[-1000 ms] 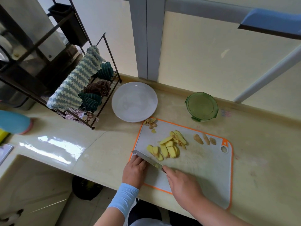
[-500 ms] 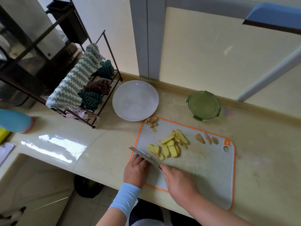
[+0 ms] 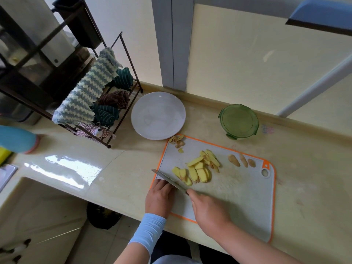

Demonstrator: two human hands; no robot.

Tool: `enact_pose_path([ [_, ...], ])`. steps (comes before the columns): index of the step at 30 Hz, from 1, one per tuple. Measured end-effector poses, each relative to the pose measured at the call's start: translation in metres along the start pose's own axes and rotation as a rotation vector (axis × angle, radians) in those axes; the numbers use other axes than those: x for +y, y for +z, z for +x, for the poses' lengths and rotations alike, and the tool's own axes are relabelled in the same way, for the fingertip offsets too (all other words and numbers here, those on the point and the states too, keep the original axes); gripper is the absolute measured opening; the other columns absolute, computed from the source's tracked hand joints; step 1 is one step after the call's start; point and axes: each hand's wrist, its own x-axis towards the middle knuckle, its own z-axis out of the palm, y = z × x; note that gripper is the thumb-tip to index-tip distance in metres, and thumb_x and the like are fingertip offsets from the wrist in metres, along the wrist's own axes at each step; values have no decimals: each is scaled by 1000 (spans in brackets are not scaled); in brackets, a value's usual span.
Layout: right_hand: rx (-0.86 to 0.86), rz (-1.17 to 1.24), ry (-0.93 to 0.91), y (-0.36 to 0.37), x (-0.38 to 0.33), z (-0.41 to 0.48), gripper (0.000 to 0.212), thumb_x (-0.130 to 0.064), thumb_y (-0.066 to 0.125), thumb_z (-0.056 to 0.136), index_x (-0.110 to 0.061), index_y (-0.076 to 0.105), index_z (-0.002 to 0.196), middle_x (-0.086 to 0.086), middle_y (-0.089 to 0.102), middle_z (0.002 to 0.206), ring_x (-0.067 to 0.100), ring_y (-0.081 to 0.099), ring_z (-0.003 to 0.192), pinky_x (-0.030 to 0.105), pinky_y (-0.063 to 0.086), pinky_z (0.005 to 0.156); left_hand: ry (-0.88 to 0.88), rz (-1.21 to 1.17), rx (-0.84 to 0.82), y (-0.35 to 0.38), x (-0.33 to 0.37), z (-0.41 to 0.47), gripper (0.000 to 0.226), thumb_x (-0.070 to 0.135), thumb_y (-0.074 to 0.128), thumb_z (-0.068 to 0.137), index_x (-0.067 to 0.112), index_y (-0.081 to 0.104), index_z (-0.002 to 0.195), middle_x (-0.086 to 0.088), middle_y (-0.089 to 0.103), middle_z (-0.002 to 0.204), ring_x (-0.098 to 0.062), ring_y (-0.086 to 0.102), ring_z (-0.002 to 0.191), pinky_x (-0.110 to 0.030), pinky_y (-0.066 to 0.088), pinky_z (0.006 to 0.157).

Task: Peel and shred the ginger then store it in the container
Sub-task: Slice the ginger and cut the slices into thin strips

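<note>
Ginger, in pale yellow peeled slices, is lying mid white orange-edged plastic board, just beyond the steel knife. You are clamping the knife's handle in your right grip. Your left grip is curling against the blade's near side, and I cannot tell whether it is holding anything.

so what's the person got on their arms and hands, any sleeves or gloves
Both hands are bare, with no gloves. The left hand comes out of a snug light blue sleeve that covers the forearm and ends at the wrist. The right hand and right forearm are uncovered; no sleeve shows on that side. No watch or ring is visible.
</note>
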Motion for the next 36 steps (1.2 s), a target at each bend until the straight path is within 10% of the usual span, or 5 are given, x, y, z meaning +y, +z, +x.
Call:
enact_pose_path([
  [36,-51,14,18,-15,4,-14,21,-24,31,104,-28,39,122,1,64,87,26,63,77,34,36,56,-86,19,19,-1,7,1,22,19,54,81,15,75,74,2,69,78,-15,51,83,-20,45,81],
])
